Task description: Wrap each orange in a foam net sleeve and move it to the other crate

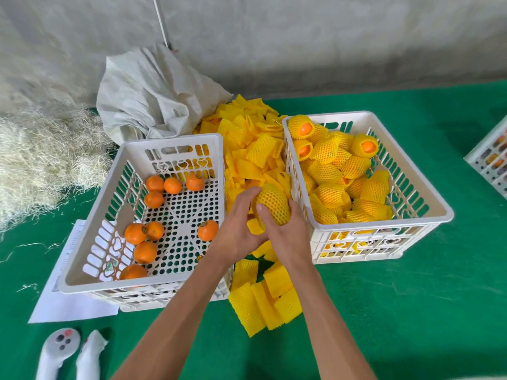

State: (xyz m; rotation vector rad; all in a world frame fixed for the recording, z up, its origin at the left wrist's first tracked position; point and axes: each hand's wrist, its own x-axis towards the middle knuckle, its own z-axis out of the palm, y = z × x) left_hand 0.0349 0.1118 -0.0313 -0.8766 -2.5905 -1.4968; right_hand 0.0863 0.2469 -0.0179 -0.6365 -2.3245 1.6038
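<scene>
Between the two white crates, both my hands hold one orange wrapped in a yellow foam net sleeve (273,201). My left hand (238,226) grips it from the left, and my right hand (285,231) curls round its near side with the thumb on the net. The left crate (170,142) holds several bare oranges (145,252). The right crate (384,218) is piled with several wrapped oranges (329,193). A heap of loose yellow foam sleeves (252,138) lies between and behind the crates, with more sleeves (263,300) under my forearms.
A grey woven sack (153,100) and a pile of pale straw (35,154) sit at the back left on the green cloth. A paper sheet (63,297) lies under the left crate. A white controller (59,349) lies near the front left. Another crate's corner (491,160) shows at the right edge.
</scene>
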